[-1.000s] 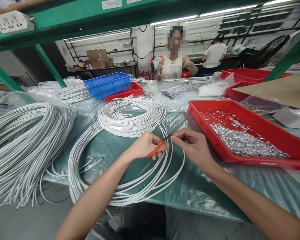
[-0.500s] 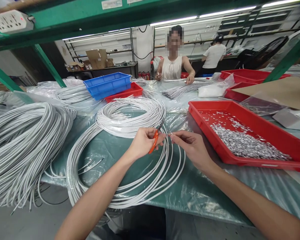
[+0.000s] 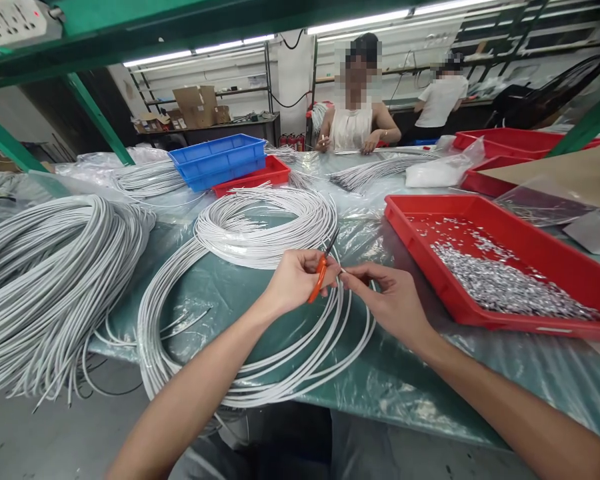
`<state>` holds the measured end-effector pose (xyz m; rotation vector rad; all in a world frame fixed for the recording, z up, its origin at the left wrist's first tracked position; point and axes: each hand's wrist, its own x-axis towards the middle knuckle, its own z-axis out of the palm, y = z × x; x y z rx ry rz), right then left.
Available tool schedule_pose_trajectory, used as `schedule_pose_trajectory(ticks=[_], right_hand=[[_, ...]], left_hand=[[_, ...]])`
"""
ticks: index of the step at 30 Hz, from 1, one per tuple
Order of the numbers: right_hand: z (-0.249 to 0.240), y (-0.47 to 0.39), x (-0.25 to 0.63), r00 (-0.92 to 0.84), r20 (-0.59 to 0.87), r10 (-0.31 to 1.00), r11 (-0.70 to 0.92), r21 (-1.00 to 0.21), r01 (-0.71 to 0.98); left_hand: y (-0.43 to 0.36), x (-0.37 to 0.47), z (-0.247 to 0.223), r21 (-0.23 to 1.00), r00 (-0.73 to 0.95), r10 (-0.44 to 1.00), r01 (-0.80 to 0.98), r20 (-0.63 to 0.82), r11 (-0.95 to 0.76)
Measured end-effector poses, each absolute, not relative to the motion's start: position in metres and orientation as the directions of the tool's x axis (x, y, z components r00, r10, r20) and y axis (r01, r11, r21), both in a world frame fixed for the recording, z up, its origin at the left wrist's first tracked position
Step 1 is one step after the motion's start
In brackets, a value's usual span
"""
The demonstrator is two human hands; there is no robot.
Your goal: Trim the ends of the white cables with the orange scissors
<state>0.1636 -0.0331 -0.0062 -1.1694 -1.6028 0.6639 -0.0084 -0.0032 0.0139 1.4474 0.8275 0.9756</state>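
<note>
My left hand (image 3: pixel 300 280) is closed around small scissors with orange handles (image 3: pixel 319 280); their dark blades point up and away. Fingertip to fingertip with it, my right hand (image 3: pixel 387 293) pinches what looks like the end of a white cable (image 3: pixel 343 271). The fingers hide most of that end. Beneath both hands, a large loose coil of white cable (image 3: pixel 155 320) lies on the table. A tighter coil of white cable (image 3: pixel 265 250) rests just beyond them.
A red tray (image 3: pixel 420 287) of small shiny metal pieces stands at right. A thick cable bundle (image 3: pixel 55 287) hangs over the table edge at left. Blue bins (image 3: pixel 215 163) sit behind the coils. Across the table is a person (image 3: pixel 357 127); another stands farther back. A green beam crosses overhead.
The view has shifted slightly, so things sit a little higher and farther right. My hands have come closer together at the cable end. The person opposite has drawn their hands nearer each other.
</note>
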Motion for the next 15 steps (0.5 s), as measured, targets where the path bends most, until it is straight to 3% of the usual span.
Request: schedule_pose_trajectory(ticks=[9, 15], right_hand=[[-0.0055, -0.0344, 0.1617, -0.034, 0.385, 0.922, 0.377, -0.877, 0.297], [-0.0064, -0.0354, 0.1621, 0.003, 0.406, 0.914, 0.381, -0.861, 0.337]], left_hand=[[-0.0031, -0.0068, 0.0085, 0.981, 0.400, 0.897, -0.057, 0.190, -0.183], [-0.0040, -0.0081, 0.0085, 0.961, 0.396, 0.882, -0.004, 0.254, -0.275]])
